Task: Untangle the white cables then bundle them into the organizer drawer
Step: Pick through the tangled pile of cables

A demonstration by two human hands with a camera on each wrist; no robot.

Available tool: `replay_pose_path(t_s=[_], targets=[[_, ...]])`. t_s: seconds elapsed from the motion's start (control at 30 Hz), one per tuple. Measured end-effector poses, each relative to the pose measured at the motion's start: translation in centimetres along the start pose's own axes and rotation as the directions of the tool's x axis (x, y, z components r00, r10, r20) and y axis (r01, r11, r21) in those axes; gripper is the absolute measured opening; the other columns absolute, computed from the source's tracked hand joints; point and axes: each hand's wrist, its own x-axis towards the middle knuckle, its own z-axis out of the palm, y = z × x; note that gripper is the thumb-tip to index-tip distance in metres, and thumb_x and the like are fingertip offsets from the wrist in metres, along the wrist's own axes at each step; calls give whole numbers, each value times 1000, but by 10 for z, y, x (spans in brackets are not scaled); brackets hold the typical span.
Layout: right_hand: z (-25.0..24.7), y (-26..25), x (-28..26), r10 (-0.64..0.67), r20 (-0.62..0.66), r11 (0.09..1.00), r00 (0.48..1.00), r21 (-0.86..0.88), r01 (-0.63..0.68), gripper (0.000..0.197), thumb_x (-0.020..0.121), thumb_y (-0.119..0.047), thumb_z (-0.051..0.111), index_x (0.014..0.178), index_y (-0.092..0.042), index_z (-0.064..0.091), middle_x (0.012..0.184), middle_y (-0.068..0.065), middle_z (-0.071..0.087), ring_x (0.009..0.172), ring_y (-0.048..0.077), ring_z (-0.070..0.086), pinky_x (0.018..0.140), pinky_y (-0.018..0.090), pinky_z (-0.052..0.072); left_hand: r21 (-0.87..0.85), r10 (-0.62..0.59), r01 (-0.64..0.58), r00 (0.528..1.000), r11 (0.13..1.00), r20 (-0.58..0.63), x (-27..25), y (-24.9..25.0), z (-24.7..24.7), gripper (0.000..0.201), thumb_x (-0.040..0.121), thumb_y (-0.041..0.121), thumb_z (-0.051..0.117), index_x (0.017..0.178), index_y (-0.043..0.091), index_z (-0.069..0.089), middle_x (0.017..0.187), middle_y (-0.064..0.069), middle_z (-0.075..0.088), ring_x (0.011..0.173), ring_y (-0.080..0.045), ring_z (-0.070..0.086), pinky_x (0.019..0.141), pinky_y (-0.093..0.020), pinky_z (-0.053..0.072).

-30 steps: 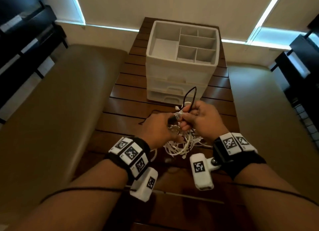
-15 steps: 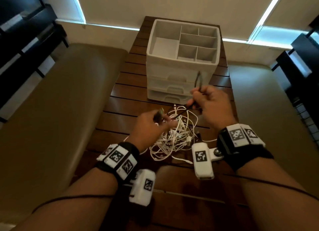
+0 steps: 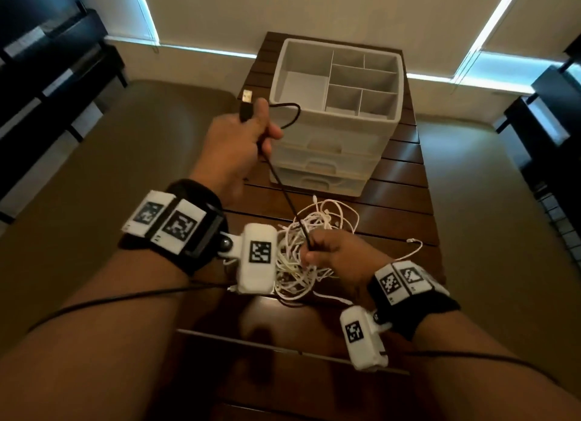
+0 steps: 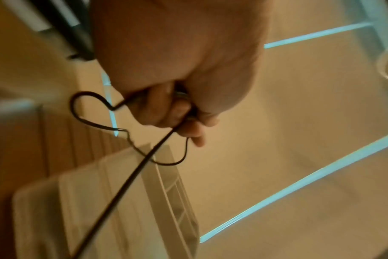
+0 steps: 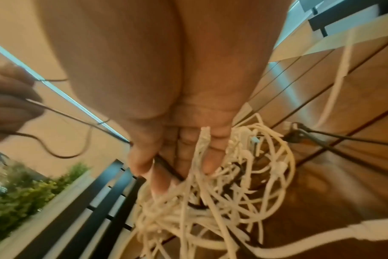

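A tangle of white cables [image 3: 317, 229] lies on the wooden table [image 3: 399, 200], in front of the white organizer [image 3: 333, 137]. All of its drawers [image 3: 320, 181] are closed and its divided top tray is bare. My left hand [image 3: 251, 131] is raised left of the organizer and grips a black cable [image 3: 283, 191] just below its USB plug [image 3: 246, 97]. The cable runs taut down to my right hand [image 3: 327, 251], which pinches it at the tangle. In the right wrist view white cables [image 5: 233, 192] pass between the curled fingers [image 5: 210, 157]. The left wrist view shows the black cable [image 4: 122, 191] leaving my fist [image 4: 177, 108].
Beige cushioned benches flank the table on the left [image 3: 125, 169] and right [image 3: 487, 200]. Dark shelving stands at both far sides. One white cable end [image 3: 415, 241] trails to the right on the table.
My left hand rose up and to the left, drawing the black cable out taut. My right hand dropped onto the tangle and holds the cable there.
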Motion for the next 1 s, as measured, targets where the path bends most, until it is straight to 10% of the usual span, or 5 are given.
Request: replay_pose_path(t_s=[0.33,0.5,0.7,0.87,1.0], targets=[[-24,-30,23,5,-582,997,813,64,40,19,92,-14,60,74,-19,65,74,2,70,65,16,69,58,25,57,415,31,-87,990,906,141,-44,-82,24,39,66,38,86,95,19,68,92,7,68,82,-9,66,73,-28,57],[-24,-28,21,85,-572,947,816,300,111,21,94,-10,58,74,-13,62,64,5,68,61,20,65,60,34,53,814,103,-355,932,461,348,-38,-133,23,19,83,38,68,99,28,65,96,7,55,85,-17,58,75,-36,52],[-106,-57,-4,113,-869,814,482,359,457,20,98,-13,49,82,-18,60,56,-6,59,51,10,58,47,21,43,921,-144,-254,941,294,306,-43,-158,-8,14,87,28,61,100,23,66,94,1,67,79,-16,61,66,-27,46],[-85,-64,-8,-77,-573,957,816,187,222,20,98,-13,50,89,-21,66,63,-5,61,58,11,60,53,23,48,448,-111,50,988,892,110,-34,-106,0,7,85,14,70,83,7,68,74,3,66,61,-5,58,50,-12,42],[-37,-61,-8,-195,-312,948,930,184,260,25,94,-2,53,87,-21,67,66,-10,64,66,9,58,63,25,49,318,-238,164,948,934,211,-24,-41,14,68,72,78,52,82,15,73,56,10,57,38,-2,37,39,-20,28]])
